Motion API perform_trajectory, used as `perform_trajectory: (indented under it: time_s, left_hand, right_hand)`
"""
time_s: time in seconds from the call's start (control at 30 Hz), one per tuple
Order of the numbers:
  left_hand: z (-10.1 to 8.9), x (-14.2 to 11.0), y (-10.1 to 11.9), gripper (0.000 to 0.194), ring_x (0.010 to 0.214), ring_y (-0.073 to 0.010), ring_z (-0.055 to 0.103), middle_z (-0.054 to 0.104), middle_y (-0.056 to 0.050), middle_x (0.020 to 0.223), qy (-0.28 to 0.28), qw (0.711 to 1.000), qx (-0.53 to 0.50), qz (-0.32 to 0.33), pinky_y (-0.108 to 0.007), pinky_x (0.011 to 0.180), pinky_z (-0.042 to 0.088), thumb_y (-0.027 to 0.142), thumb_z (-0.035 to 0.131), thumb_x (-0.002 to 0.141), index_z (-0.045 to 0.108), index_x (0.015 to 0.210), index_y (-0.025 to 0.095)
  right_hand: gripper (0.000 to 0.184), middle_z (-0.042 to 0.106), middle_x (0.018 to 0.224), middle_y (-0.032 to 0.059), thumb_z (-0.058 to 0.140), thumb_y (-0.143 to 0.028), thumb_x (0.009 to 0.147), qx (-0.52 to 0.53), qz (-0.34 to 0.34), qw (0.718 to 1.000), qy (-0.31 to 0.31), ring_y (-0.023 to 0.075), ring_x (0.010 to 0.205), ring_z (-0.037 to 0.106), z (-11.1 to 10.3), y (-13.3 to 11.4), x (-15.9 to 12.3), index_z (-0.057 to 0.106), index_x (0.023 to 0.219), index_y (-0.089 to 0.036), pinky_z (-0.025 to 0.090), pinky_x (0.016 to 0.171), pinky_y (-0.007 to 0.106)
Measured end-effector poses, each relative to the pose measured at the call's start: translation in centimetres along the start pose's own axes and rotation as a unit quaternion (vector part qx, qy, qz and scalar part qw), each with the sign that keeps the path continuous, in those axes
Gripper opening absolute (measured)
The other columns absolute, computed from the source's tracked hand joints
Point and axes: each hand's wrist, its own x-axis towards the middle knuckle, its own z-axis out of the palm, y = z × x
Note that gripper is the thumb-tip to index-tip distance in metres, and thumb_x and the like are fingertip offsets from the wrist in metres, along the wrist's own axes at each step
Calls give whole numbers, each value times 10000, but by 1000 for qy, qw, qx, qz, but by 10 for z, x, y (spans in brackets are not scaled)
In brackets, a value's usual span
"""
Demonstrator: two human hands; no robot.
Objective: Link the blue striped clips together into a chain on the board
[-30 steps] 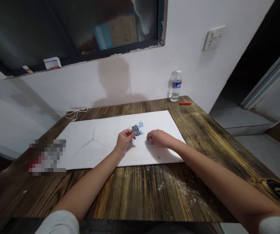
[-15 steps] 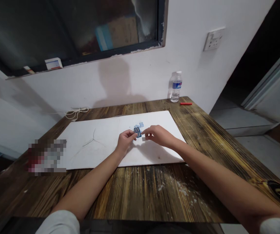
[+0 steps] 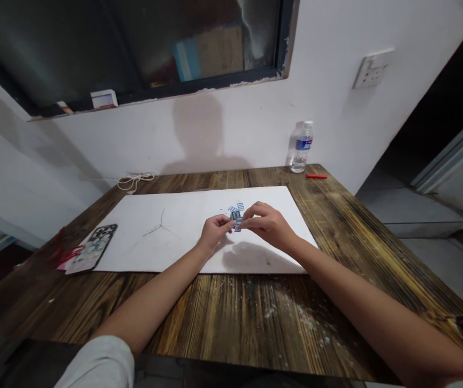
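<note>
Between its thumb and fingers, my left hand (image 3: 216,231) pinches a small blue-framed piece (image 3: 236,215) with grey rectangles in it. Against the right edge of that piece are the closed fingertips of my right hand (image 3: 267,222); whatever they hold is covered by the fingers. Several small blue-edged pieces (image 3: 240,206) lie on the white board (image 3: 191,210) just beyond the hands. Both hands are over the right half of the board.
A phone (image 3: 94,248) lies at the board's left end beside something red. On the wooden table (image 3: 215,312), a white cable (image 3: 137,180) is at the back left. A water bottle (image 3: 302,148) and a red stick (image 3: 316,176) are at the back right.
My right hand has come left to the blue-framed piece; half a second ago a small pale rectangle showed at its fingertips. My left hand keeps its pinch. The view has turned slightly left.
</note>
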Motion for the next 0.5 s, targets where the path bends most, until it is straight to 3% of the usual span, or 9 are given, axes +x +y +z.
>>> perform_trajectory:
  time_s: [0.17, 0.5]
  left_hand:
    - [-1, 0, -2, 327, 520, -109, 516, 604, -7, 542, -11, 1000, -10, 1, -246, 562, 400, 420, 832, 578, 657, 617, 147]
    - [-1, 1, -4, 334, 518, -110, 509, 605, -10, 546, -26, 998, -51, -9, -253, 568, 400, 425, 833, 576, 652, 630, 149]
  right_hand:
    - [158, 703, 918, 48, 583, -185, 895, -52, -18, 998, 15, 183, 869, 558, 7, 12, -7, 719, 932, -255, 435, 792, 342]
    - [194, 707, 1051, 31, 570, -206, 907, -100, -4, 995, -13, 193, 965, 577, 12, 22, -16, 715, 1004, -288, 435, 866, 366]
